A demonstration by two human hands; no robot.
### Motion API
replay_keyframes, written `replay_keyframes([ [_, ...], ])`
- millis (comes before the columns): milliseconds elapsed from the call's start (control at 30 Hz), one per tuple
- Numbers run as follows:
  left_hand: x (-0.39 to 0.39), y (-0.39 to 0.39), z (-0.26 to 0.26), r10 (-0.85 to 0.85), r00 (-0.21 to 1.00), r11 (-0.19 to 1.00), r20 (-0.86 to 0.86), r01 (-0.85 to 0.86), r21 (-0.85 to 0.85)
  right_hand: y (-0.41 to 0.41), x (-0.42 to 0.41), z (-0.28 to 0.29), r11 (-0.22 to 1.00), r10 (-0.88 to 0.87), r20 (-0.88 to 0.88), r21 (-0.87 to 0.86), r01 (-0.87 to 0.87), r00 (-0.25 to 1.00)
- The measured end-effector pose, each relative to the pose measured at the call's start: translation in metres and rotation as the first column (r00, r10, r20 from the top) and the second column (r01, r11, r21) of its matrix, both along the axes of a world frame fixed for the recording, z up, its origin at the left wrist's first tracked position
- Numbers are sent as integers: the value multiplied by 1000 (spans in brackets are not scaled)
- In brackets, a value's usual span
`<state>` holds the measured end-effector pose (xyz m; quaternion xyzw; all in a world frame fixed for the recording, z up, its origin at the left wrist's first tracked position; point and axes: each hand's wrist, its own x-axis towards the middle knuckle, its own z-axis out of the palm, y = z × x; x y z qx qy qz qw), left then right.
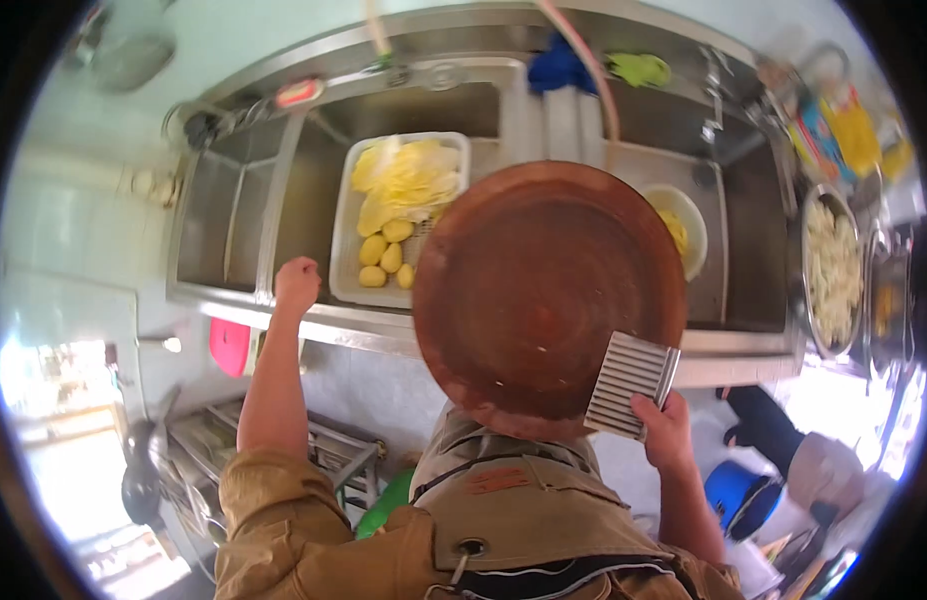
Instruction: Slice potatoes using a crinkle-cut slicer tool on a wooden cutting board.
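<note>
In my right hand (667,427) is a metal crinkle cutter (630,384), its ridged blade over the near right edge of a round brown wooden cutting board (538,277). The board lies across the sink's front rim, and its surface is wet with a few small specks. My left hand (298,283) is curled into a fist above the sink's front edge, with nothing visible in it. Beside it, in the sink, a white plastic basket (345,270) holds yellow-green cabbage leaves (403,180) and several peeled potatoes (390,257). The board hides part of the basket.
A white bowl (697,232) with yellow pieces (672,232) stands in the right basin, partly behind the board. At the right is an oval metal tray (810,300) of chopped pale vegetables. A pink hose (587,60) hangs at the back beside a blue cloth (559,69).
</note>
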<state>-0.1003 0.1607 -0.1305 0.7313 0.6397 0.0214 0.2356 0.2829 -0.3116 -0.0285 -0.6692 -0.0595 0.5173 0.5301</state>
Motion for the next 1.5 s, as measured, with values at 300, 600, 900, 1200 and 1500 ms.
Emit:
replay_keyframes([
  [300,21,44,-79,-124,974,948,-191,59,-313,70,-49,-45,941,-339,-193,-69,331,921],
  [600,21,73,-212,-179,963,948,-203,113,-298,80,-60,-44,914,-391,-48,-140,381,919],
  [900,56,82,-228,77,962,896,-262,-182,-405,90,-67,-41,896,-427,-8,-139,422,904],
  [1200,41,83,-112,289,918,735,271,-31,-678,83,-68,-45,900,-429,-38,-100,424,902],
  [1500,122,-67,60,307,438,567,845,629,-532,80,-63,-44,873,-487,-77,-70,482,870],
])
